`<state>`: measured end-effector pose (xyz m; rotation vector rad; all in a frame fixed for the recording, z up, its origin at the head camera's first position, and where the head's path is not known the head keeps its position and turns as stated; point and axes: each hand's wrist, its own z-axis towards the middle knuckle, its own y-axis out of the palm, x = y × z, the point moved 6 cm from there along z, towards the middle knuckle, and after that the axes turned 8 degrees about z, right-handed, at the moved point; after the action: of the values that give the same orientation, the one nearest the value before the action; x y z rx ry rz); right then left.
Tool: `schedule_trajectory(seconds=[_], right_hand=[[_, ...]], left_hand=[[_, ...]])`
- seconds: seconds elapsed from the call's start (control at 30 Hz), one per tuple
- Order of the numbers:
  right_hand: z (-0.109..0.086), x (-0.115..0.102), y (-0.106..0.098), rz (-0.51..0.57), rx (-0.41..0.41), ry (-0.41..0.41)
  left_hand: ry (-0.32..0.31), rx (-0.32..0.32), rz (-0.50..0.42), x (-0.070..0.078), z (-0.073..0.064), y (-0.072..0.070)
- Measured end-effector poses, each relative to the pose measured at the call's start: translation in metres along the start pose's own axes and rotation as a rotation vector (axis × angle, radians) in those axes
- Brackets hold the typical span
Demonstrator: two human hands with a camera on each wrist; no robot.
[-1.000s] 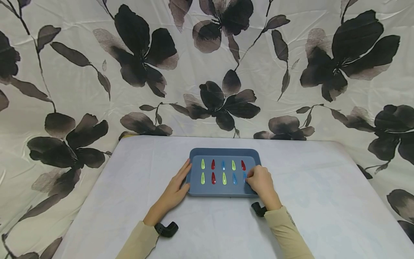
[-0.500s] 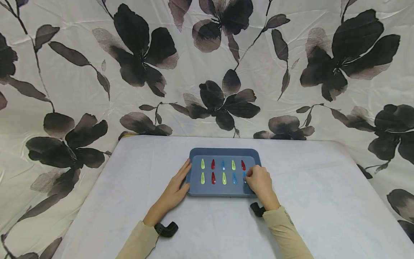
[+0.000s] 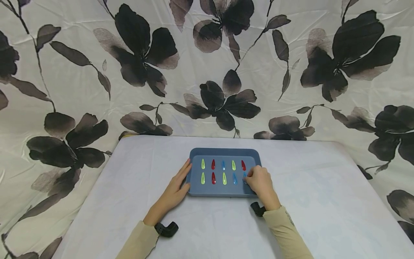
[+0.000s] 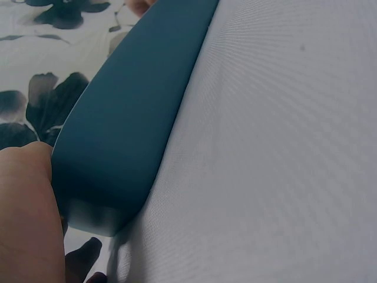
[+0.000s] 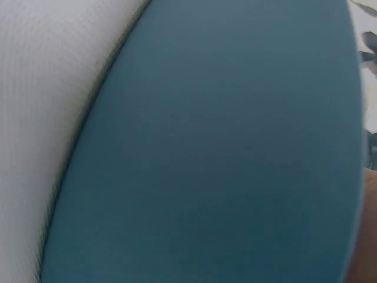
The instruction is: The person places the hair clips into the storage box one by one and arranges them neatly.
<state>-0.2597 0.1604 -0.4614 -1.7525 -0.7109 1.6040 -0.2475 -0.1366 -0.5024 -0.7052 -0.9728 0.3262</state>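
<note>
A blue-grey tray (image 3: pixel 223 192) holds two rows of snap hair clips in green, red and blue. My left hand (image 3: pixel 173 189) rests along the tray's left side with straight fingers; in the left wrist view its thumb (image 4: pixel 26 206) touches the tray wall (image 4: pixel 129 118). Over the tray's right side, my right hand (image 3: pixel 261 182) pinches a blue hair clip (image 3: pixel 244 175) at the right end of the near row, partly covered by the fingertips. Beside it lies another blue hair clip (image 3: pixel 235 178), and behind it a red hair clip (image 3: pixel 243 165). The tray's outer wall (image 5: pixel 206 147) fills most of the right wrist view.
The tray stands on a table with a white cloth (image 3: pixel 323 201). Behind hangs a white curtain (image 3: pixel 284 118) with dark flowers. Black wrist cameras sit at the left wrist (image 3: pixel 166 229) and right wrist (image 3: pixel 257 209).
My right hand has shifted very slightly to the left at the near row's right end, still at the blue hair clip. The left hand and the tray stay in place.
</note>
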Motion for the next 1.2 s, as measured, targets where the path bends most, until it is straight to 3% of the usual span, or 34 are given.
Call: schedule_trajectory(seconds=[0.3, 0.63, 1.0, 1.2], right_hand=[[-0.0003, -0.0011, 0.0022, -0.002, 0.020, 0.004], [-0.0042, -0.0017, 0.0015, -0.005, 0.015, 0.000], [-0.0036, -0.0008, -0.0002, -0.015, 0.001, -0.020], [-0.0052, 0.0004, 0.0010, 0.028, 0.012, -0.002]], left_hand=[[-0.031, -0.012, -0.017, 0.0002, 0.0006, -0.0007], [-0.012, 0.001, -0.011, 0.0003, 0.0006, -0.0006], [-0.055, -0.022, -0.014, 0.0018, 0.0018, -0.0020], [-0.053, -0.026, -0.017, 0.0024, 0.0022, -0.0021]])
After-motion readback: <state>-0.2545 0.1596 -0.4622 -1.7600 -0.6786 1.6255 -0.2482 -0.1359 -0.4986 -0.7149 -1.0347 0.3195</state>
